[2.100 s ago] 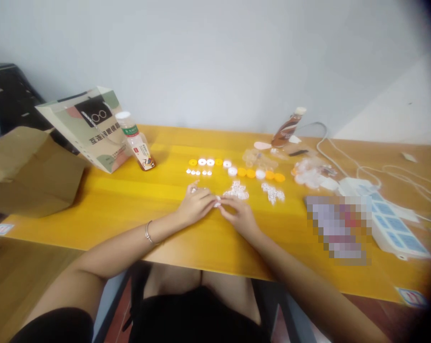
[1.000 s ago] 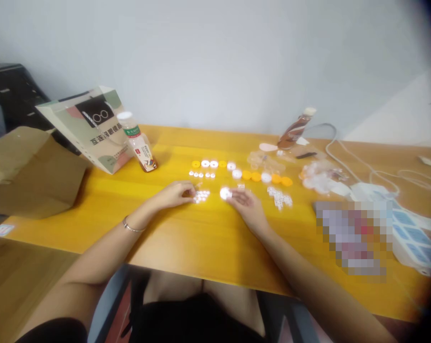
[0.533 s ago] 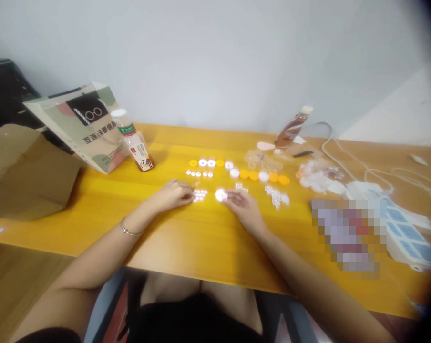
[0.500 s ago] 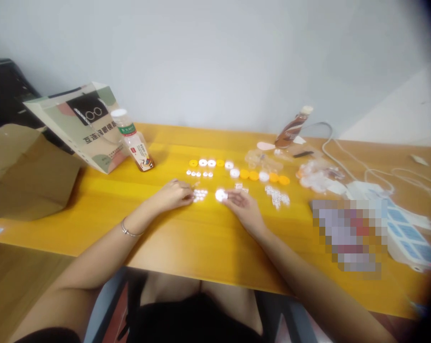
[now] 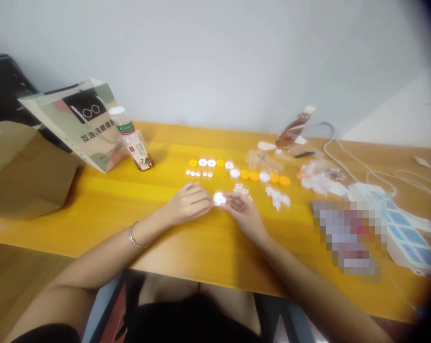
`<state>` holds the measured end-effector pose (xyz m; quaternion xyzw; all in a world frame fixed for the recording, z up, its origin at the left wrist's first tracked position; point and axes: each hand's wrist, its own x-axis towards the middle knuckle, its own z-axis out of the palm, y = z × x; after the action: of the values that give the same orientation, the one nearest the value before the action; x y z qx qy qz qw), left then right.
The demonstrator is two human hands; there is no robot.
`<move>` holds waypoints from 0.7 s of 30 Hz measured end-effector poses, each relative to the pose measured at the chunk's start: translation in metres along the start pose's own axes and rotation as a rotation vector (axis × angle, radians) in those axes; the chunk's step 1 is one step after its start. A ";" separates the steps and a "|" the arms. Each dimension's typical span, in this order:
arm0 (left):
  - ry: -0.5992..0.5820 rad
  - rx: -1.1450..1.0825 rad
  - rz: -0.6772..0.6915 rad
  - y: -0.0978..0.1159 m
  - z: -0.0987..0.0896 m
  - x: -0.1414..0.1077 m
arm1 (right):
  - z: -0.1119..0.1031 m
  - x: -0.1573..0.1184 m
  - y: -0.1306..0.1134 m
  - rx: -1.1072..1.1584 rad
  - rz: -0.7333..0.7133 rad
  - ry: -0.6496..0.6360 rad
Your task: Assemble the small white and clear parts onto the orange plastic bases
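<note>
My right hand [image 5: 242, 209] pinches a small white disc [image 5: 220, 198] by its right edge, a little above the table. At the disc's left edge are the fingertips of my left hand [image 5: 191, 202], closed together; whatever lies between them is hidden or too small to make out. Behind my hands run rows of yellow discs [image 5: 254, 176] and white discs [image 5: 211, 163], with a short row of smaller white pieces [image 5: 198, 174] in front. Flat groups of tiny white pieces [image 5: 278, 196] lie to the right of my right hand.
At the left stand a brown paper bag [image 5: 25, 171], a printed carrier bag [image 5: 94, 128] and a drink bottle [image 5: 132, 140]. Another bottle [image 5: 294, 127], clear plastic bags [image 5: 263, 160], cables [image 5: 365, 169], a blurred-out item [image 5: 346, 238] and a white box with blue panels [image 5: 408, 231] occupy the right.
My left hand has moved right, from the small white pieces to the disc's left edge. My right hand still holds the white disc, slightly lower and nearer to me.
</note>
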<state>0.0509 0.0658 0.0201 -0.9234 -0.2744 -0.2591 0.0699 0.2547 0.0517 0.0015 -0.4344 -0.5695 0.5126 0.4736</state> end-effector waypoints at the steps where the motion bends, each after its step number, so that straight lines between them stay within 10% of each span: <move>1: 0.004 0.012 0.018 0.003 0.000 0.002 | 0.001 -0.001 -0.001 0.001 -0.006 -0.010; 21: -0.032 0.141 0.200 0.013 -0.005 0.002 | 0.004 -0.010 -0.006 0.049 0.011 -0.005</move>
<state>0.0568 0.0548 0.0260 -0.9429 -0.1997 -0.2163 0.1559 0.2524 0.0406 0.0066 -0.4245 -0.5555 0.5302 0.4798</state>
